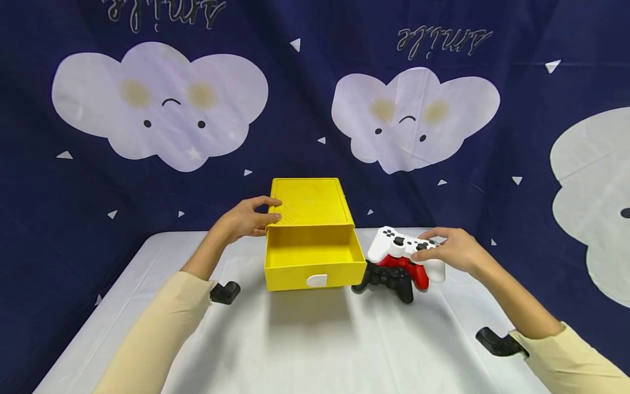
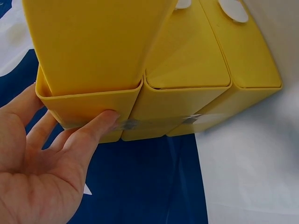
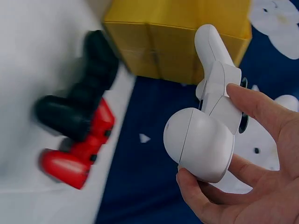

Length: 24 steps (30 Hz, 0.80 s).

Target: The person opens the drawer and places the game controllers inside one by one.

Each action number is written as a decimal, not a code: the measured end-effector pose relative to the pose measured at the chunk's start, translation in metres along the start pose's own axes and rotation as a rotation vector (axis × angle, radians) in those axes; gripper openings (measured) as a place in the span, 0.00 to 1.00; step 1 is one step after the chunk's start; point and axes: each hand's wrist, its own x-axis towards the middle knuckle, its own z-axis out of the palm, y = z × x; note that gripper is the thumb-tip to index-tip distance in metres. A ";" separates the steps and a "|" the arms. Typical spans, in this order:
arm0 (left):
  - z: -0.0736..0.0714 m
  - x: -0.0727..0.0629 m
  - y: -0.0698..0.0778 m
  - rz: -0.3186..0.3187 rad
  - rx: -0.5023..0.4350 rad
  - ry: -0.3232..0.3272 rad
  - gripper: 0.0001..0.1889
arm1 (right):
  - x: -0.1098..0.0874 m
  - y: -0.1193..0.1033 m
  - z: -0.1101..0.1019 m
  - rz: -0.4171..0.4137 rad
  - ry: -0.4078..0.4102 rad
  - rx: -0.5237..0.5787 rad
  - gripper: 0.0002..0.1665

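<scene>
A yellow drawer box [image 1: 310, 200] stands at the middle back, its top drawer [image 1: 290, 278] pulled out and bare inside. My left hand [image 1: 246, 219] rests on the box's left side and top edge, its fingers fairly straight. The left wrist view shows the thumb pressed on the casing [image 2: 154, 102] of three stacked drawers. Right of the box, my right hand [image 1: 453, 249] holds a white game controller [image 3: 201, 140] between thumb and fingers, raised off the table. Below it lie a red controller [image 1: 418, 276] and a black controller [image 1: 381, 276], the two overlapping in view.
A white cloth covers the table [image 1: 315, 350]. Behind it hangs a dark blue curtain [image 1: 305, 109] with cloud prints. A black device [image 1: 225, 293] sits at the left cuff and another black device [image 1: 499, 342] at the right cuff. Clear tape [image 2: 159, 124] runs across the drawer casings.
</scene>
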 end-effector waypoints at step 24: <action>-0.001 -0.001 0.000 0.005 -0.020 -0.006 0.29 | 0.013 -0.105 -0.021 -0.120 -0.017 0.063 0.37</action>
